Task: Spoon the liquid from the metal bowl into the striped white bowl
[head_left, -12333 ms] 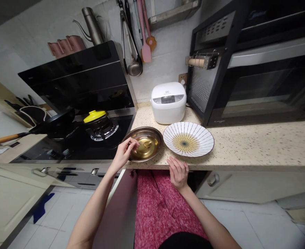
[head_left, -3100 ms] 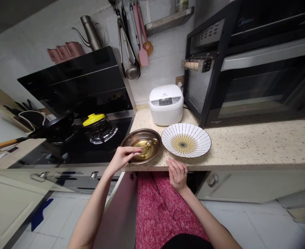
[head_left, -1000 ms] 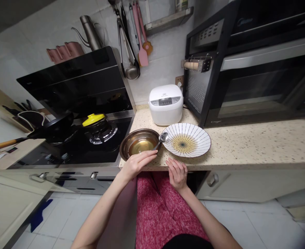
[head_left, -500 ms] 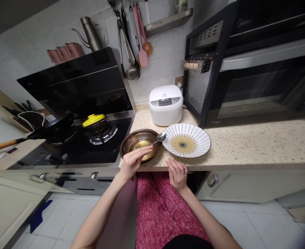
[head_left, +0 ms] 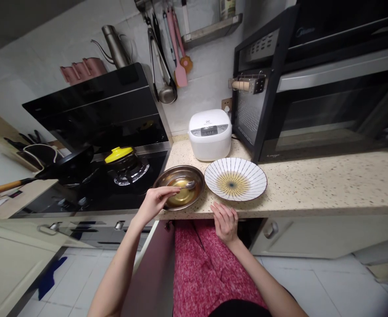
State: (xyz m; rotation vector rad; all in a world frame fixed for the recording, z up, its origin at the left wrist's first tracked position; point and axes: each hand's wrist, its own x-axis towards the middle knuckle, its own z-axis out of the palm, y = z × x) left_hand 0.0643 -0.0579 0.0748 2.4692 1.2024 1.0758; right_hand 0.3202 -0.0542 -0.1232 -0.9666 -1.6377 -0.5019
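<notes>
Between the fingers of my left hand (head_left: pixel 157 200) is the handle of a metal spoon (head_left: pixel 190 185). Its bowl is over the inside of a round metal basin (head_left: pixel 199 172), which has a yellowish liquid or sheen at the bottom; I cannot tell whether the spoon touches it. To the right lies a wide white plate (head_left: pixel 255 176) with dark radiating lines and a yellow-brown centre. My right hand (head_left: pixel 226 222) rests at the counter's front edge below the plate, fingers stretched out and holding nothing.
Behind the plate stands a white rice cooker (head_left: pixel 210 136). On the left, a gas stove (head_left: pixel 115 193) carries a yellow-lidded pot (head_left: pixel 119 154) and a wok (head_left: pixel 70 165) with a wooden handle. A black oven rack (head_left: pixel 263 114) is at right. A cabinet door (head_left: pixel 148 273) stands open below.
My left hand has moved left with the spoon. The spoon's bowl has gone from beside the plate's rim to over the basin. My right hand has stayed in place.
</notes>
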